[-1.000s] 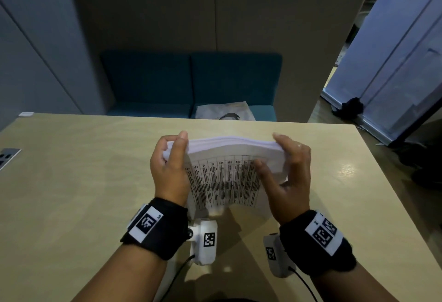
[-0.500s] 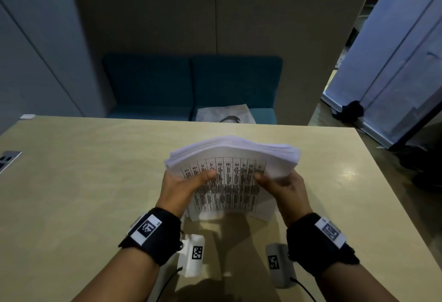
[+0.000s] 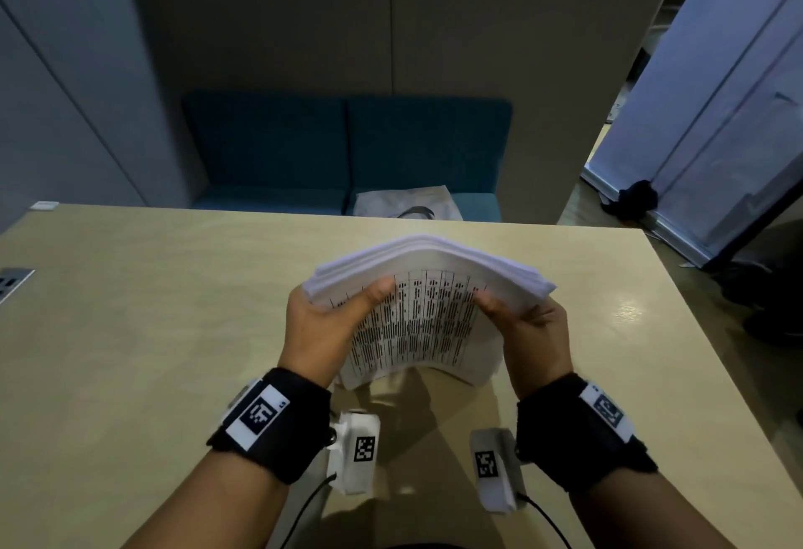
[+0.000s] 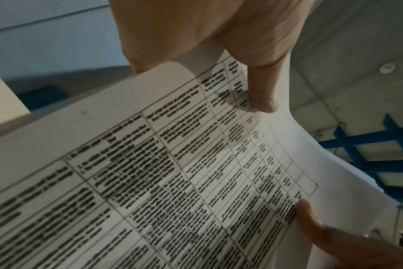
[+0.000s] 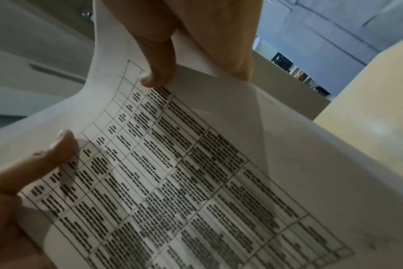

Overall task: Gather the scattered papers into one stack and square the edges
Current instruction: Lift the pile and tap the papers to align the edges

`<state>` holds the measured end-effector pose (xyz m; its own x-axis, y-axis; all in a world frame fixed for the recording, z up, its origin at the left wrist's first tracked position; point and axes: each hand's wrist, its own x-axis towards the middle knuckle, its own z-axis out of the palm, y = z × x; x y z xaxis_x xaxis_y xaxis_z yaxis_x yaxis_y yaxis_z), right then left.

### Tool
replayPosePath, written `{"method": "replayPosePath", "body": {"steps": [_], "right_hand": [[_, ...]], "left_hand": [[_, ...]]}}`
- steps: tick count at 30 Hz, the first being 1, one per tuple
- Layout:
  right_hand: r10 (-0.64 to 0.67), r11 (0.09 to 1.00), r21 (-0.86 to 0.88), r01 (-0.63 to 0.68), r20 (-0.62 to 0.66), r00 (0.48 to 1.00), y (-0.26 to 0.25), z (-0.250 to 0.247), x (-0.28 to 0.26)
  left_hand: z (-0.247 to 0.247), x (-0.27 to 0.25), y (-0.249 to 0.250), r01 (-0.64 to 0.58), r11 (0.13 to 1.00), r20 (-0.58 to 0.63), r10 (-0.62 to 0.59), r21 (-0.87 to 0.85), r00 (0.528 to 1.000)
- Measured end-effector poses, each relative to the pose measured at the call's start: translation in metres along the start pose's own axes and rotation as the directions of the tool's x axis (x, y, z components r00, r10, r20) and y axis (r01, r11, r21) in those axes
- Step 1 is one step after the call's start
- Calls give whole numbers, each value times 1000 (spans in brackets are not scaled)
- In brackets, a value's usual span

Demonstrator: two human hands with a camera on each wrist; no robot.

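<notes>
Head view: my left hand point(image 3: 323, 333) and right hand point(image 3: 532, 338) hold the paper stack point(image 3: 428, 301) between them, upright and bowed, above the tan surface point(image 3: 130, 331). Thumbs press the printed table side facing me, fingers are behind. The stack's lower edge sits near the surface; contact unclear. Top edges are fanned, not flush. A second ago both hands capped the stack's top corners; now they are lower on the sides, thumbs on the near sheet, much as half a second back. Blue sofa point(image 3: 347, 149) behind, white bag point(image 3: 408, 203) on it.

Left wrist view: my left thumb point(image 4: 262, 94) lies on the printed sheet point(image 4: 173, 182), pinching it; right thumb point(image 4: 311, 216) is at the lower corner.

Right wrist view: right thumb point(image 5: 159, 72) pinches the curved sheet point(image 5: 196, 172); left thumb point(image 5: 58, 151) presses at left.
</notes>
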<state>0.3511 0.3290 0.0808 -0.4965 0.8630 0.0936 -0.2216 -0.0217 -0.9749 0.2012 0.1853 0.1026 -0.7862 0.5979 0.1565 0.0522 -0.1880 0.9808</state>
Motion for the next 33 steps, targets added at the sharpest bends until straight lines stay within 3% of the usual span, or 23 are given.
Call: {"method": "replayPosePath", "body": {"steps": [3, 7, 11, 15, 18, 21, 23, 25, 28, 30, 33], "right_hand": [[-88, 996, 27, 87, 29, 996, -11, 0, 1], [-268, 940, -215, 264, 11, 963, -5, 0, -2], [-490, 706, -507, 495, 156, 858, 4, 3, -9], [-488, 711, -525, 468, 111, 866, 1, 8, -11], [-335, 885, -337, 321, 19, 942, -3, 9, -12], [-52, 989, -139, 50, -10, 999, 7, -3, -7], [144, 983, -117, -141, 22, 989, 22, -14, -2], [310, 943, -149, -298, 70, 948, 44, -26, -3], [393, 906, -187, -380, 36, 919, 60, -41, -9], [399, 916, -42, -399, -17, 917, 65, -51, -7], [426, 858, 272, -436, 99, 899, 60, -51, -2]], "left_hand": [[-4, 6, 5, -59, 998, -1, 59, -24, 998], [-9, 6, -5, -65, 997, -120, 60, -39, 991], [-3, -1, -6, -89, 993, -214, 71, -80, 974], [0, 2, -3, -101, 992, -281, 77, -74, 957], [-1, 4, 1, -108, 993, -236, 93, -51, 967], [-6, 3, -4, -69, 997, -106, 67, -18, 992], [-9, 3, -7, -41, 999, -125, 39, -11, 991], [-12, 4, -6, -19, 998, -196, 8, -53, 981], [-17, 8, 1, -44, 972, -294, -27, -230, 955], [-25, 13, 2, -55, 935, -315, -62, -351, 947], [-32, 14, -5, 13, 874, -240, -148, -486, 959]]}}
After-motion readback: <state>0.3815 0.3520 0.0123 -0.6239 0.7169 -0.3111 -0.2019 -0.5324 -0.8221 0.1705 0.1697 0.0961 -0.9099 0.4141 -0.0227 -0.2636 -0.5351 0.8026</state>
